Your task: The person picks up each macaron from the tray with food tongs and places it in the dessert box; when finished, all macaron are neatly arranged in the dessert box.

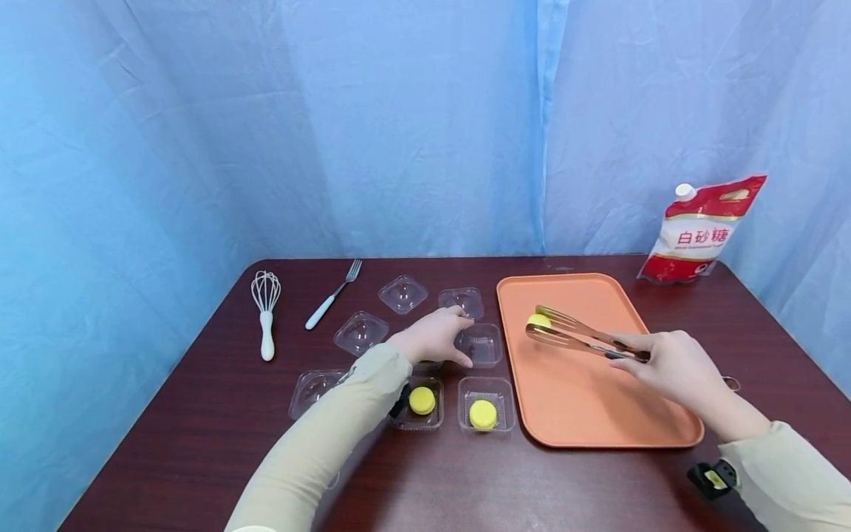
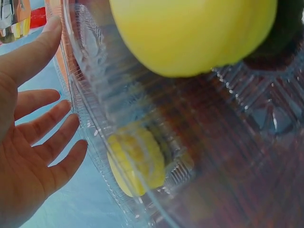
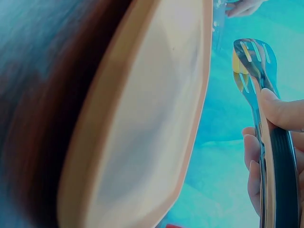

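Observation:
My right hand grips metal serving tongs by their dark handles. Between the slotted tips is a yellow macaron, above the left part of the orange tray. My left hand reaches across the small clear plastic boxes, thumb and fingers spread at the left side of one box. In the left wrist view its fingers are loosely bent and hold nothing. Nearer to me, one box contains a yellow macaron, and the box beside it has another macaron.
Several clear domed lids lie left of and behind the boxes. Farther left are a white whisk and a fork. A red and white sugar pouch stands at the back right, before a blue curtain.

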`<move>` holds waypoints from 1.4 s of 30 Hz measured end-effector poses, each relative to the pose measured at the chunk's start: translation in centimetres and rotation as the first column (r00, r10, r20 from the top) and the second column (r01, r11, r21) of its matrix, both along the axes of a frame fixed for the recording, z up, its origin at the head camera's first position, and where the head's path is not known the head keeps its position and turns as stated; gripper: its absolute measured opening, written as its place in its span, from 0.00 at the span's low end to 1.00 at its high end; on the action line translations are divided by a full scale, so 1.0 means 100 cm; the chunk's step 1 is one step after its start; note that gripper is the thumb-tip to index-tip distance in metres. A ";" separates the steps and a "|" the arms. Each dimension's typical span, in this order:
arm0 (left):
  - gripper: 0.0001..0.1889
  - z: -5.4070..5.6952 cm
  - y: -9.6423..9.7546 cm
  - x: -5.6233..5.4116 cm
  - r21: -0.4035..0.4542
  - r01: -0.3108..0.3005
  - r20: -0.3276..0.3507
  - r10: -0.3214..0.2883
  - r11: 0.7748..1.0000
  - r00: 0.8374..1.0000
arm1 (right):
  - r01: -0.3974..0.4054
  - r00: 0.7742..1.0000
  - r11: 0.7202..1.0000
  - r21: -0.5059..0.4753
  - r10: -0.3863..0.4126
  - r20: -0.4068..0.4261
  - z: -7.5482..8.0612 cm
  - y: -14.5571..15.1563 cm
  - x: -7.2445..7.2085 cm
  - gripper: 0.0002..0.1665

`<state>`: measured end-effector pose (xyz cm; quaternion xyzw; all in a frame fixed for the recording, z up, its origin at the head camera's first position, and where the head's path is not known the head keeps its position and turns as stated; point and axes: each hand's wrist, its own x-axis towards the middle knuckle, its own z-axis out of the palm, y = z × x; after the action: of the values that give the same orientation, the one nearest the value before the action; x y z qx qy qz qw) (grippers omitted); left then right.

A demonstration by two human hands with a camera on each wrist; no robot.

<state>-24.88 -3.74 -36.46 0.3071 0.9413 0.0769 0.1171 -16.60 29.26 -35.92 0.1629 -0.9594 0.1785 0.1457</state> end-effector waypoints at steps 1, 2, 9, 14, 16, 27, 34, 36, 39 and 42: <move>0.39 0.000 0.000 0.000 -0.005 -0.001 0.000 0.001 1.000 1.000 | -0.002 1.000 1.000 -0.001 0.002 0.004 0.001 -0.002 0.000 0.27; 0.39 0.000 0.001 0.000 -0.009 -0.002 -0.001 0.002 1.000 1.000 | -0.005 1.000 1.000 -0.004 0.005 0.005 0.001 -0.003 0.000 0.27; 0.38 -0.001 0.001 -0.001 -0.026 -0.002 -0.008 0.002 1.000 1.000 | -0.028 1.000 0.999 -0.021 0.028 0.002 0.006 -0.014 -0.002 0.26; 0.38 -0.002 0.001 -0.001 -0.007 -0.010 0.003 0.010 1.000 1.000 | -0.049 0.998 0.998 -0.037 0.050 0.026 0.008 -0.022 -0.003 0.27; 0.38 -0.002 0.001 -0.002 0.002 -0.015 0.008 0.015 1.000 1.000 | -0.057 0.998 0.998 -0.036 0.058 0.022 0.007 -0.025 -0.004 0.27; 0.38 0.000 0.001 -0.002 0.021 -0.030 0.038 0.029 0.999 0.999 | -0.100 0.994 0.995 -0.003 0.100 0.044 0.005 -0.044 -0.007 0.24; 0.38 0.000 0.002 -0.002 0.006 -0.027 0.018 0.027 1.000 0.999 | -0.140 0.990 0.990 0.014 0.139 0.032 0.001 -0.058 -0.010 0.23; 0.38 0.001 0.002 -0.002 0.012 -0.037 0.023 0.036 0.999 0.999 | -0.137 0.990 0.990 0.029 0.136 0.039 0.000 -0.061 -0.011 0.23; 0.38 0.002 0.003 -0.002 0.021 -0.046 0.030 0.046 0.999 0.998 | -0.136 0.990 0.990 0.046 0.134 0.045 0.000 -0.066 -0.011 0.23; 0.37 0.002 0.003 -0.002 0.028 -0.050 0.034 0.049 0.998 0.998 | -0.139 0.990 0.988 0.061 0.136 0.044 0.000 -0.069 -0.012 0.24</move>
<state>-25.03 -3.49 -36.27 0.2841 0.9453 0.0983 0.1264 -17.81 22.35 -35.94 0.2298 -0.9537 0.1608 0.1087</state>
